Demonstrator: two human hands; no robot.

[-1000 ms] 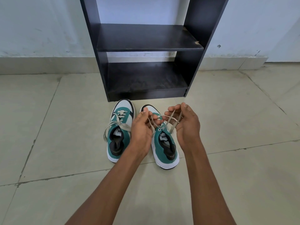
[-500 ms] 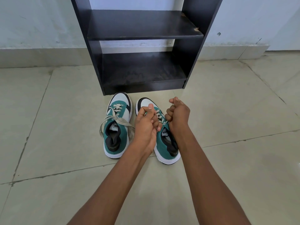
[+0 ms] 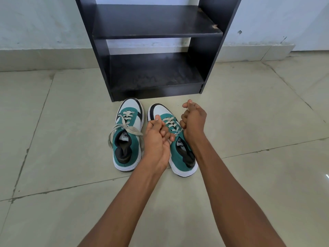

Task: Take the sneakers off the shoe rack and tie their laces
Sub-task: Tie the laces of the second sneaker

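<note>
while both fists (image 3: 193, 120) pinch laces — sneaker (image 3: 175, 143) between.

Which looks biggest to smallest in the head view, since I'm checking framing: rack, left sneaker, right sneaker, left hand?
1. Rack, largest by far, though cropped at the top.
2. Left sneaker and right sneaker: they look alike; hands cover part of the right one, so no ranking.
3. Left hand, smallest, though nearer the camera.
</note>
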